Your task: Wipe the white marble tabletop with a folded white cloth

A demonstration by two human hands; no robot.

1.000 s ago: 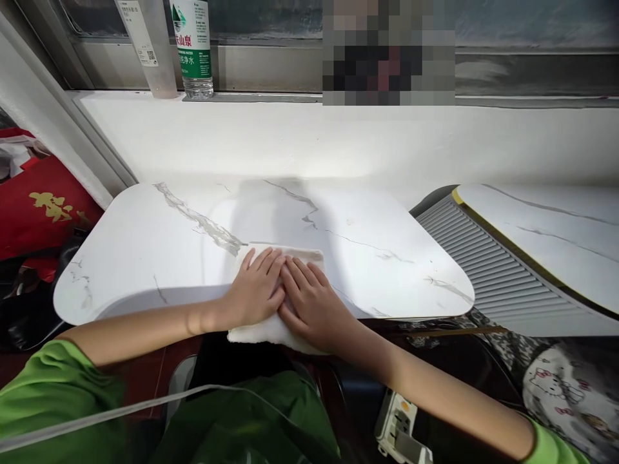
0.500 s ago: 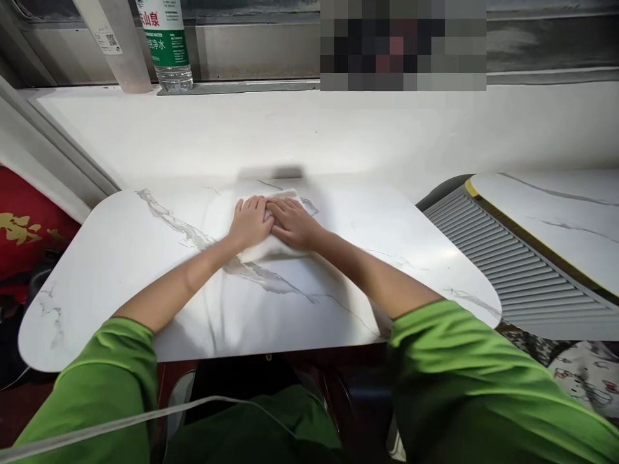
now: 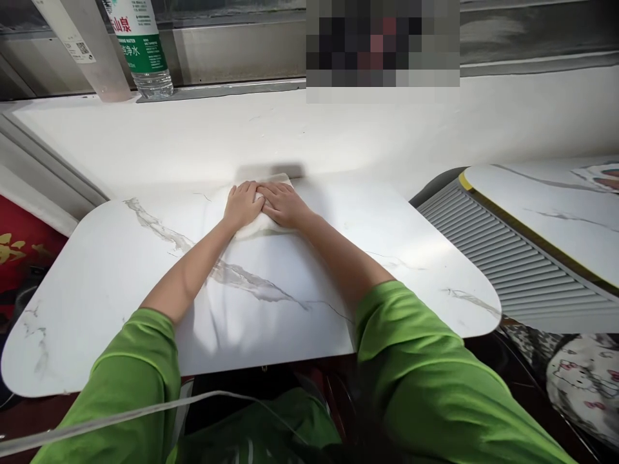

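Note:
A folded white cloth (image 3: pixel 264 227) lies on the white marble-patterned table (image 3: pixel 290 328), close to the wall side. My left hand (image 3: pixel 242 205) rests palm down on its left part, with the fingers stretched forward. Beside it, my right hand (image 3: pixel 285 205) lies flat on the cloth's right part, its fingertips touching or overlapping those of the left. Both palms press down on the cloth and hide much of it; one pale corner shows beyond the fingers.
A water bottle (image 3: pixel 149 64) and a tall translucent container (image 3: pixel 104 64) stand on the window ledge at the upper left. To the right is a grey ribbed panel (image 3: pixel 512 258) under another marble-patterned top (image 3: pixel 556 206). A white cable (image 3: pixel 145 409) crosses in front of me.
Both hands and the cloth have slid a little farther away, toward the wall. The camera view has turned slightly.

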